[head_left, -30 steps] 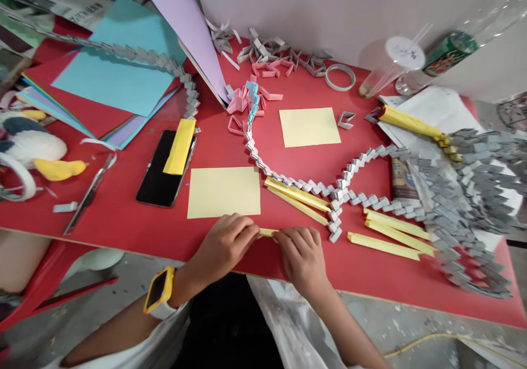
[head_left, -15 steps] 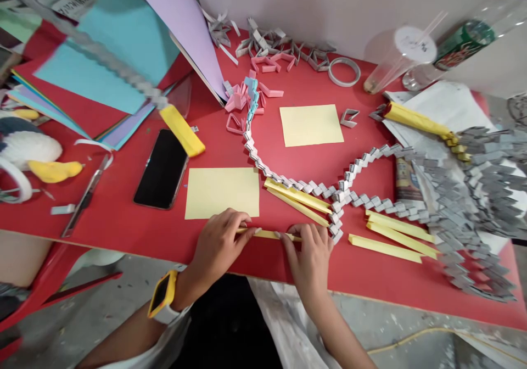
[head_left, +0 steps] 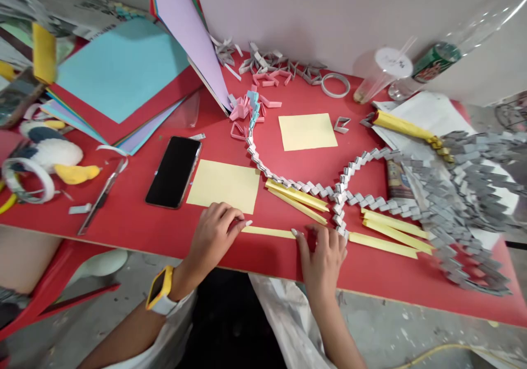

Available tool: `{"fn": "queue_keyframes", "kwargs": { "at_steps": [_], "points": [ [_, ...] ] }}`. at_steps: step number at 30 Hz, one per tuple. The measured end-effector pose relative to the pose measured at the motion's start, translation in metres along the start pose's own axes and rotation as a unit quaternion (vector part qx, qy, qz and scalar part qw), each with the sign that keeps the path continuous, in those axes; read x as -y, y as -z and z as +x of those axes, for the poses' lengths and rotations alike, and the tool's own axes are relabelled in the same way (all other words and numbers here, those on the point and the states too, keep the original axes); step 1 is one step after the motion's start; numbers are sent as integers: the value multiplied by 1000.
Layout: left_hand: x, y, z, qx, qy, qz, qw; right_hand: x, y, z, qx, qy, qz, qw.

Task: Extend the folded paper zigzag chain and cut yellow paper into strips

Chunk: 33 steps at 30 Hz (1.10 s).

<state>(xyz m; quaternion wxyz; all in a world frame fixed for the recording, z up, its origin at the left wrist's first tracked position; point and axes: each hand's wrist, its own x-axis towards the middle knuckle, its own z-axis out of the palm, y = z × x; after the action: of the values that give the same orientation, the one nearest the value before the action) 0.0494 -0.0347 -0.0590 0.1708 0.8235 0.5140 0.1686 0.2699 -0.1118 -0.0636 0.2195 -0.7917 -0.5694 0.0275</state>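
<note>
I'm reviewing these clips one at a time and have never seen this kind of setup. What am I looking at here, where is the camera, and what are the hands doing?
There is no machine here. The one view comes from a camera worn on a person's head, looking down at their own two bare hands over a red table. The left hand, with a yellow watch on its wrist, and the right hand press flat on the two ends of a folded yellow paper strip near the table's front edge. Neither hand grips it. Behind it lie two yellow paper sheets, a black phone, more yellow strips and a long grey chain of folded paper. Coloured paper sheets are stacked at far left.
</note>
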Motion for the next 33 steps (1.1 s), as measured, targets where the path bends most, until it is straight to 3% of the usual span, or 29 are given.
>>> {"fn": "queue_keyframes", "kwargs": {
  "at_steps": [7,9,12,14,20,24,29,33],
  "points": [
    [6,-2,1,1,-18,-9,1000,10,8,-7,-53,21,-48,997],
    [6,-2,2,3,-24,-10,1000,21,9,-12,-56,63,-62,995],
    [4,-2,1,8,-27,-4,1000,36,4,-19,60,233,-51,969],
    [4,-1,1,14,-26,-2,1000,41,-2,-22,137,300,-48,943],
    [34,19,-1,-45,-51,59,996,26,-3,-18,182,291,-79,936],
    [57,27,-20,4,-103,137,985,1,5,-2,171,263,-97,945],
    [49,27,-68,28,-155,149,976,-22,6,20,152,213,-96,960],
    [35,33,-93,-4,-203,137,969,-19,12,11,130,247,-59,958]
  ]
}}
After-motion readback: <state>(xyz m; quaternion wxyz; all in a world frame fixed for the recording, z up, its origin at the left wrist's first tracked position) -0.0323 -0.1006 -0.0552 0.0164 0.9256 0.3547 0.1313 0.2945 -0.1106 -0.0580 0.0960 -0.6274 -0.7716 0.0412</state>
